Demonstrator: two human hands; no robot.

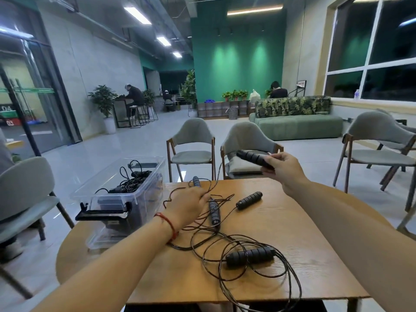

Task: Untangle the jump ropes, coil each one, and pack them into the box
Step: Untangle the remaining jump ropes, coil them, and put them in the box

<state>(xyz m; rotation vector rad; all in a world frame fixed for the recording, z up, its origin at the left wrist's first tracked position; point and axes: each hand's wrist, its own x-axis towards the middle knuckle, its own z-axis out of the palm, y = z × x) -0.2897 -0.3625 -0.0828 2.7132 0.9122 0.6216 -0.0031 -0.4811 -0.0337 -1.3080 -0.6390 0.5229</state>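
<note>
Tangled black jump ropes (225, 242) lie on the wooden table (292, 233). My right hand (283, 167) holds a black ribbed handle (253, 157) up above the table's far edge, its cord trailing down to the pile. My left hand (188, 204) rests on the cords near the far left, fingers curled round thin cord beside a bluish handle (196, 181). Three more handles lie loose: one (213, 211) by my left hand, one (248, 200) at the centre, one (249, 256) near me. The clear plastic box (117, 199) at the left holds coiled ropes (131, 181).
Grey chairs (191, 140) stand beyond the table, another chair (24, 190) at the left beside the box. A green sofa (297, 124) sits farther back. People sit at distant tables. The near table edge runs under the loops of cord.
</note>
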